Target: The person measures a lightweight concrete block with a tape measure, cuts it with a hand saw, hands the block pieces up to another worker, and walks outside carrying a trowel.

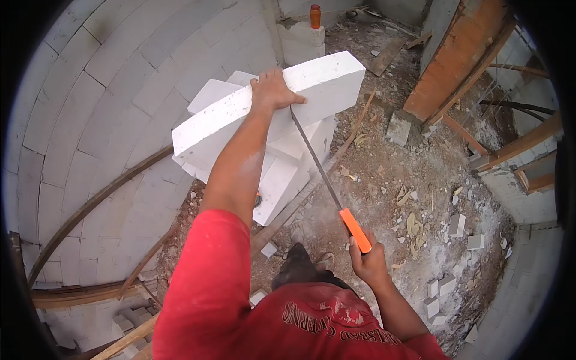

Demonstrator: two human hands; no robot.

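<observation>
Rubble-strewn floor (pixel 390 192), pale block wall (pixel 132 78) | left hand (pixel 273 90) clasps upper edge of white block (pixel 327 90) | right hand (pixel 370 264) grips orange-handled saw (pixel 318 159), narrow blade at block's near face | block chalky, pitted, rectangular, on edge atop stacked blocks (pixel 279 186)

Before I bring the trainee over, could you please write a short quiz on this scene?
1. Which hand grips the saw by its orange handle?

2. True or false: the left hand rests across the upper side of the white block.

3. What colour is the small container standing in the background?
A) Blue
B) Orange
C) Green

Key: 1. The right hand. 2. True. 3. B.
</observation>
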